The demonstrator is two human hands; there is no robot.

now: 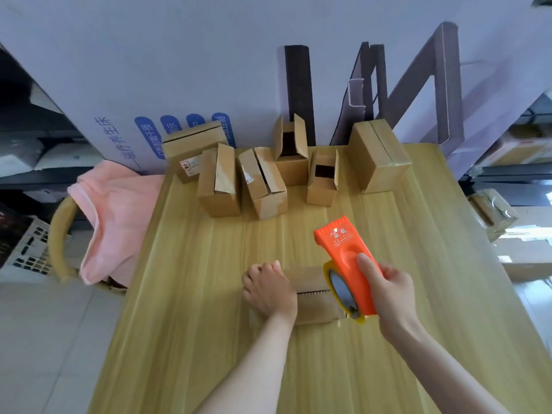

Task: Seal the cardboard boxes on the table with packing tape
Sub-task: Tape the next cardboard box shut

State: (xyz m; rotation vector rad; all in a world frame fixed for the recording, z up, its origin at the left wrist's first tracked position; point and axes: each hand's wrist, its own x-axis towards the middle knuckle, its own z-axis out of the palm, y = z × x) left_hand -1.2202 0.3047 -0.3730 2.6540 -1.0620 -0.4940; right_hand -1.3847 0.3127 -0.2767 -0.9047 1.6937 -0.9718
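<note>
In the head view, the left hand is curling its fingers over the left end of a small cardboard box, holding it down on the table. The right hand, just beside the box's right end, is gripping an orange tape dispenser, with its tape roll sitting at that end. A row of boxes is standing along the table's far edge. Among them a taller open box and a shorter open box are gaping upward, dark inside, so their contents cannot be told. The held box is lying flat, plain brown, with a ridged line running along its top.
</note>
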